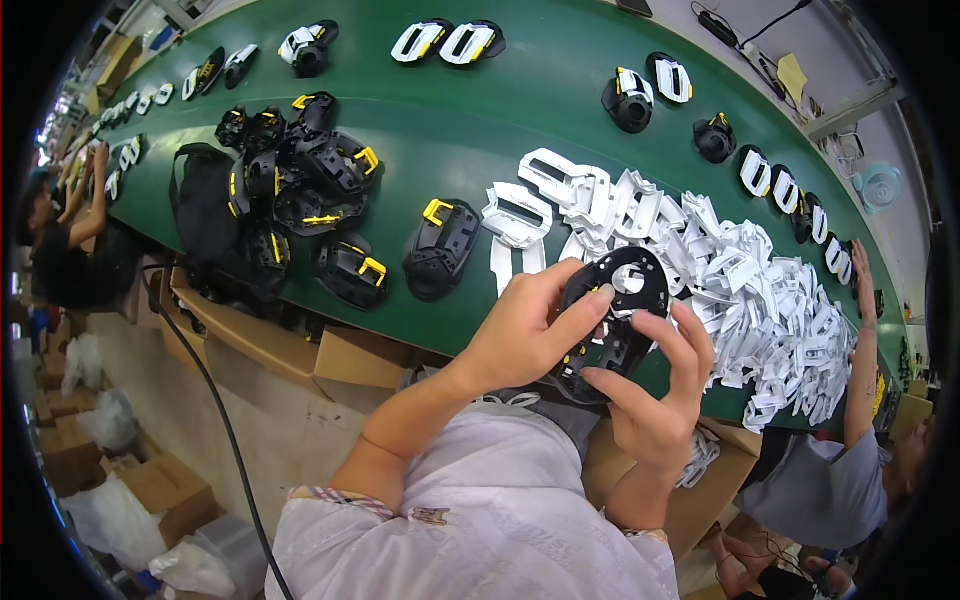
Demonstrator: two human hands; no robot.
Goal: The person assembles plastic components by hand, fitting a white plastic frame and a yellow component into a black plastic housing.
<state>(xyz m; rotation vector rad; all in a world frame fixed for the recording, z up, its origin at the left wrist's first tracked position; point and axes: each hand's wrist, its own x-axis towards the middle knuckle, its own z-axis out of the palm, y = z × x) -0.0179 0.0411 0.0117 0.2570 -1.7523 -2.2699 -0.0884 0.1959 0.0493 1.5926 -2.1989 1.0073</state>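
A black plastic shell (622, 350) with round holes is held up over the near edge of the green table (420, 120). My left hand (535, 325) grips its left side, with the thumb lying across the inside. At the shell's right side my right hand (655, 385) holds it between bent fingers and thumb. The fingers hide part of the shell. Just left of my hands lies another black shell (441, 255) with a yellow clip. White plastic frames (760, 290) are heaped right beside my right hand.
More black shells with yellow clips (310, 185) cluster on the left near a black bag (207, 205). Assembled black-and-white pieces (470, 43) line the far side. Cardboard boxes (275, 345) stand below the table. One person (75, 225) works at far left; another's arm (865, 340) reaches in at right.
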